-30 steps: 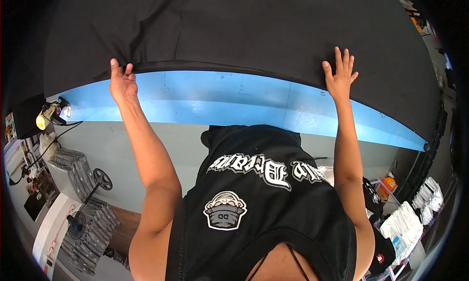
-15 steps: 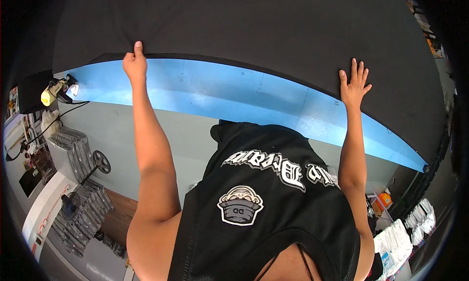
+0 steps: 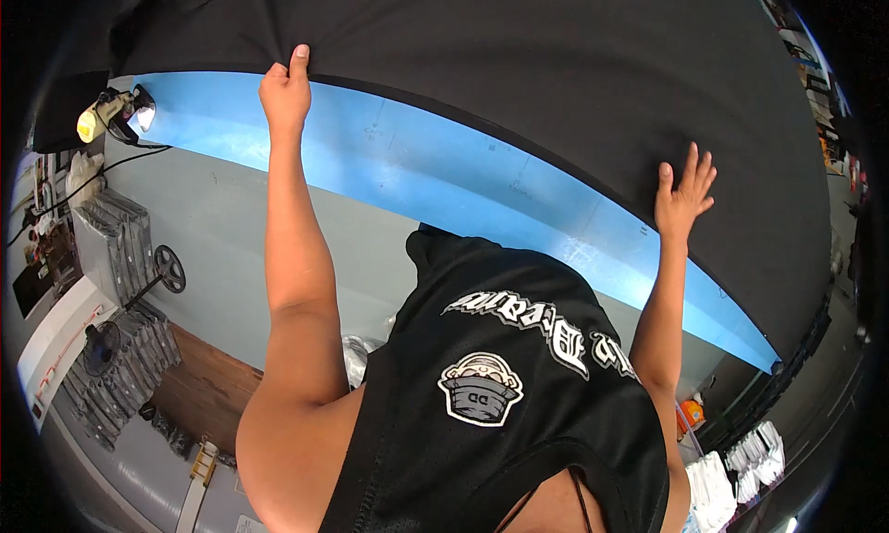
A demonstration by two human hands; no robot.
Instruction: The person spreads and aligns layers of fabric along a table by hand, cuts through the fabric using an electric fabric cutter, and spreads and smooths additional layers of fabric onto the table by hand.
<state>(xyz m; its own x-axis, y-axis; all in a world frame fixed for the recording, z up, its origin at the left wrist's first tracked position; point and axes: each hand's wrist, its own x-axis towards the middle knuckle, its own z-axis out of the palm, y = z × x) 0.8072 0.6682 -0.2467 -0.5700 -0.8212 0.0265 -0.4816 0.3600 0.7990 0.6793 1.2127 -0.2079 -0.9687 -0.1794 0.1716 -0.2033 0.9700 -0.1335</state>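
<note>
A wide sheet of black fabric point(image 3: 519, 61) is spread over a long blue-topped table point(image 3: 417, 153), whose near strip shows bare. At its near edge, left of the middle, my left hand point(image 3: 285, 93) grips the fabric, thumb on top and fingers curled beneath. Creases run out from that grip. Farther right, my right hand point(image 3: 683, 195) has its fingers spread over the fabric near the same edge, holding nothing. Whether its palm presses down or hovers slightly cannot be made out.
A yellow and black hand-held cutting machine point(image 3: 104, 114) stands at the table's left end, its black cable point(image 3: 102, 170) trailing off. Plastic-wrapped stacks point(image 3: 113, 241) lie below left. White bundles point(image 3: 755, 459) and an orange item point(image 3: 692, 413) are below right.
My left hand has moved forward and a little right, pulling creases into the fabric. The far left fabric has shifted and bunched. My right hand sits slightly lower and farther right in view.
</note>
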